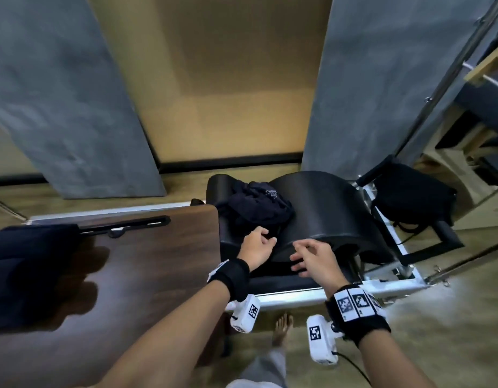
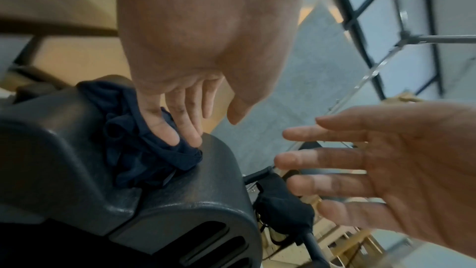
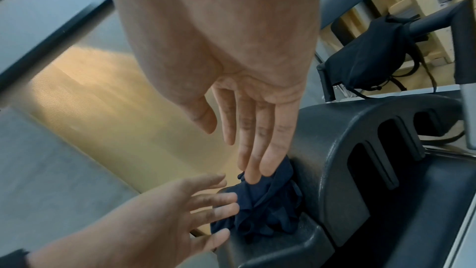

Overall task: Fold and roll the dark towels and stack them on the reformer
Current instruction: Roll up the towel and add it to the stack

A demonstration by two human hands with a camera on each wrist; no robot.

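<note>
**Dark towels: one crumpled on the reformer, folding not yet begun on it**

Black padding fills the middle of the head view: the reformer (image 1: 382, 278) with its metal frame, and on it a black arc barrel (image 1: 320, 208) with a step beside it. At the left of that view sits a wood-grain desk (image 1: 147, 264), and at its far-left edge lies a dark folded or rolled cloth (image 1: 26, 261), which may be a towel already done; I cannot tell. Right of centre, a black bag (image 1: 410, 197) hangs on the reformer's bar.

In the dip between step and barrel, just above centre of the head view, lies the crumpled towel (image 1: 256, 208), a loose navy heap with no fold or roll in it. So, by my reading, at least this towel has every step ahead: spreading, folding, rolling and stacking. No finished stack shows on the reformer.

Both hands reach toward the heap. The left hand (image 1: 256, 247) has an open grip, fingers straight; the left wrist view shows its fingertips (image 2: 167, 136) against the towel's near edge, holding nothing. The right hand (image 1: 312, 256) has its fingers spread and is empty, near the barrel's front.
</note>
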